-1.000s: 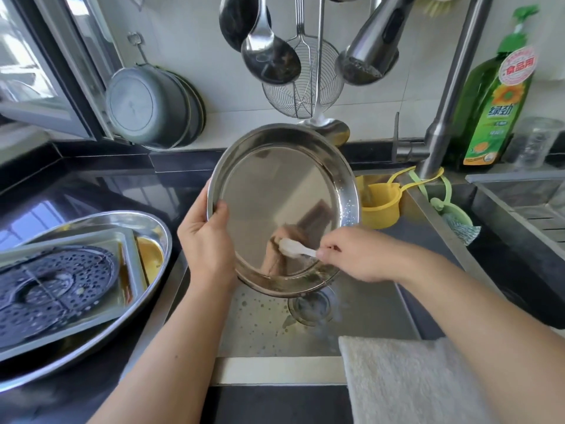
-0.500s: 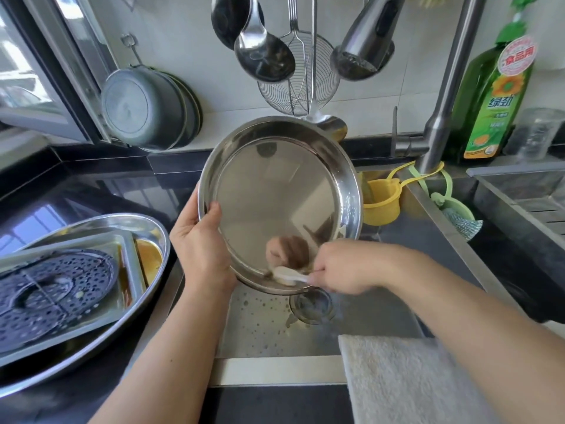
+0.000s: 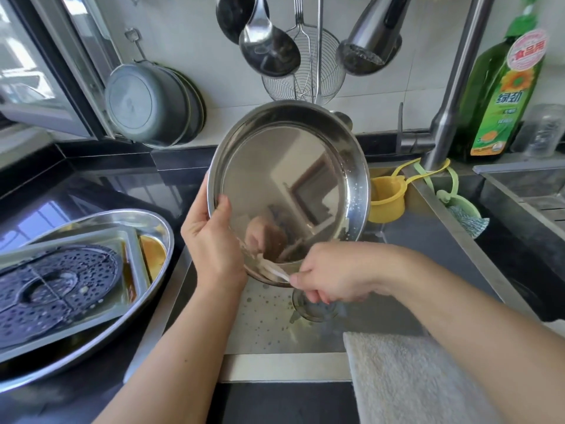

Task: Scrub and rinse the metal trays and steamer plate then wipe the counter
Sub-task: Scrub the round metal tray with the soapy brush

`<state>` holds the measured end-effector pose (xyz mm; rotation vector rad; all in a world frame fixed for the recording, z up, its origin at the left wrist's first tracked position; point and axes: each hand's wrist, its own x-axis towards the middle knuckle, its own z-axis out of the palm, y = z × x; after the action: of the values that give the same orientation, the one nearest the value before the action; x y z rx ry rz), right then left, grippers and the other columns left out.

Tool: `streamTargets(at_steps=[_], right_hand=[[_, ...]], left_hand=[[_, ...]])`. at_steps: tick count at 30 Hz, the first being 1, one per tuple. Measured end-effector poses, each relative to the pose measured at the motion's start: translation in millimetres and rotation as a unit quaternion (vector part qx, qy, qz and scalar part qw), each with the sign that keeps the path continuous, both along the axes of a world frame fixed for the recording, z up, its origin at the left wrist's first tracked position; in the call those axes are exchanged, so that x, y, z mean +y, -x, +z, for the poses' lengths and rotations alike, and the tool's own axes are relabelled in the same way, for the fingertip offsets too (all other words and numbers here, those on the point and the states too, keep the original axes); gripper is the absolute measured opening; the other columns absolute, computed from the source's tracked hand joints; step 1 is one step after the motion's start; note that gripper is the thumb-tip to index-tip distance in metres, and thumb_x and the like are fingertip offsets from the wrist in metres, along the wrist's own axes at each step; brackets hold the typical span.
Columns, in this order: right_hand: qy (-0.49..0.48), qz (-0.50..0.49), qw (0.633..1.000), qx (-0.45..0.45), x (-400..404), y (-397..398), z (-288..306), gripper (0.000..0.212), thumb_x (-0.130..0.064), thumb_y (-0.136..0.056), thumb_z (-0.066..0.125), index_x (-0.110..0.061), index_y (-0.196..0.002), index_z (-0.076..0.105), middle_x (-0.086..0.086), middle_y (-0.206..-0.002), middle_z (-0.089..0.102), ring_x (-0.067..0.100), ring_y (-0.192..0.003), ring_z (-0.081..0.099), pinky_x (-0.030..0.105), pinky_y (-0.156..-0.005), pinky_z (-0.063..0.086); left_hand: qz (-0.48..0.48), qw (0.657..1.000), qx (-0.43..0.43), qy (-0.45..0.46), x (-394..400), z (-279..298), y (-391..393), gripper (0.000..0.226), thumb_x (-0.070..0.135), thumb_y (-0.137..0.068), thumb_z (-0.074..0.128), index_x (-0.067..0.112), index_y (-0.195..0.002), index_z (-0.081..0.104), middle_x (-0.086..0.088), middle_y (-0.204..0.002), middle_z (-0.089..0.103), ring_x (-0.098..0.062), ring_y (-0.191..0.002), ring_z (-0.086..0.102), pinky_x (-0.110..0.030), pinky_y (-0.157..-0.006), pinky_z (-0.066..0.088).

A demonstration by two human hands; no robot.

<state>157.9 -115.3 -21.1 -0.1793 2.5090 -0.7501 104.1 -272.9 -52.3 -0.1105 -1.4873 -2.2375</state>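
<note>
Two hands work one round tray (image 3: 284, 179), tilted on edge above the sink (image 3: 275, 328), likely so suds run to the drain. The left hand (image 3: 211, 240) clamps its rim, thumb inside; the right hand (image 3: 330, 276) pinches a white brush (image 3: 273, 270) against the lower wall. On the counter (image 3: 91, 191), an oval tray (image 3: 153, 221) holds a square tray (image 3: 128, 240), brown liquid and the steamer plate (image 3: 55, 289).
</note>
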Motion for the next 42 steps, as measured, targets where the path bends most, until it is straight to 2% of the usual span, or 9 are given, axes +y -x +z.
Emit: streamTargets(at_steps=[2,6,11,17,24,29,32,36,42], right_hand=[[0.011,-0.013,1.0,-0.013,1,-1,-1,0.044,-0.041,-0.105,0.046,-0.01,-0.081,0.066,0.003,-0.059,0.052,0.021,-0.048,0.04,0.022,-0.042,0.03],[0.203,-0.059,0.977,0.013,-15,-6,1,0.042,-0.034,-0.107,0.047,-0.003,-0.083,0.063,0.005,-0.054,0.046,0.015,-0.035,0.029,0.022,-0.035,0.023],[0.029,-0.023,0.999,0.008,1,-5,1,0.043,-0.036,-0.105,0.048,-0.007,-0.078,0.065,0.002,-0.055,0.053,0.015,-0.034,0.039,0.022,-0.04,0.032],[0.184,-0.059,0.98,0.05,-29,-9,-9,0.042,-0.037,-0.106,0.047,-0.006,-0.081,0.062,0.002,-0.054,0.05,0.015,-0.036,0.037,0.02,-0.034,0.029],[0.008,-0.026,1.0,0.014,-10,-10,-8,0.039,-0.037,-0.109,0.039,-0.011,-0.085,0.055,0.006,-0.066,0.059,0.016,-0.035,0.051,0.024,-0.045,0.041],[0.024,0.005,0.998,0.05,-27,-12,-16,0.037,-0.034,-0.109,0.037,-0.013,-0.082,0.052,0.012,-0.071,0.061,0.023,-0.041,0.059,0.039,-0.053,0.054],[-0.118,0.034,0.992,0.025,-12,-7,-18,0.028,-0.009,-0.104,0.044,-0.016,-0.078,0.053,0.009,-0.075,0.055,0.026,-0.052,0.062,0.038,-0.056,0.055],[-0.312,0.031,0.949,-0.04,25,10,-28,0.037,0.013,-0.082,0.063,0.003,-0.117,0.066,0.021,-0.102,0.07,0.034,-0.083,0.072,0.037,-0.066,0.057],[-0.327,-0.099,0.94,0.014,73,45,-47,0.039,0.003,-0.094,0.056,0.001,-0.133,0.055,0.016,-0.092,0.064,0.028,-0.058,0.065,0.037,-0.053,0.055]], left_hand=[[0.0,1.0,0.01,0.007,1,-1,0,0.043,-0.004,-0.101,0.048,0.011,-0.136,0.068,-0.008,-0.126,0.073,-0.025,-0.121,0.067,-0.038,-0.106,0.052],[0.0,1.0,0.002,0.004,11,3,-8,0.041,-0.008,-0.103,0.044,0.003,-0.137,0.064,-0.003,-0.089,0.063,-0.005,-0.069,0.056,-0.016,-0.061,0.048],[0.025,1.0,0.0,-0.01,2,8,-6,0.041,-0.002,-0.1,0.05,0.012,-0.133,0.07,-0.015,-0.124,0.072,-0.018,-0.115,0.064,-0.049,-0.113,0.048],[0.04,0.997,-0.025,-0.054,1,3,0,0.041,-0.001,-0.103,0.046,0.012,-0.135,0.067,-0.003,-0.106,0.067,-0.012,-0.091,0.062,-0.028,-0.082,0.051],[0.074,0.995,-0.038,-0.061,-4,6,1,0.046,0.003,-0.103,0.046,0.024,-0.138,0.067,-0.001,-0.134,0.071,-0.024,-0.129,0.063,-0.045,-0.114,0.048],[0.074,0.994,-0.037,-0.074,0,5,-3,0.046,0.0,-0.104,0.044,0.022,-0.137,0.068,-0.005,-0.131,0.072,-0.026,-0.126,0.064,-0.039,-0.108,0.053],[0.069,0.995,-0.041,-0.061,-1,5,-2,0.047,0.0,-0.103,0.045,0.024,-0.136,0.068,-0.004,-0.131,0.072,-0.024,-0.126,0.065,-0.045,-0.111,0.05],[0.085,0.994,-0.051,-0.054,-5,5,-3,0.048,0.0,-0.102,0.045,0.028,-0.131,0.072,0.003,-0.125,0.074,-0.018,-0.123,0.066,-0.043,-0.111,0.051],[0.044,0.997,-0.063,-0.029,-6,6,-3,0.049,-0.003,-0.099,0.048,0.026,-0.128,0.074,-0.005,-0.125,0.074,-0.015,-0.112,0.069,-0.033,-0.099,0.055]])
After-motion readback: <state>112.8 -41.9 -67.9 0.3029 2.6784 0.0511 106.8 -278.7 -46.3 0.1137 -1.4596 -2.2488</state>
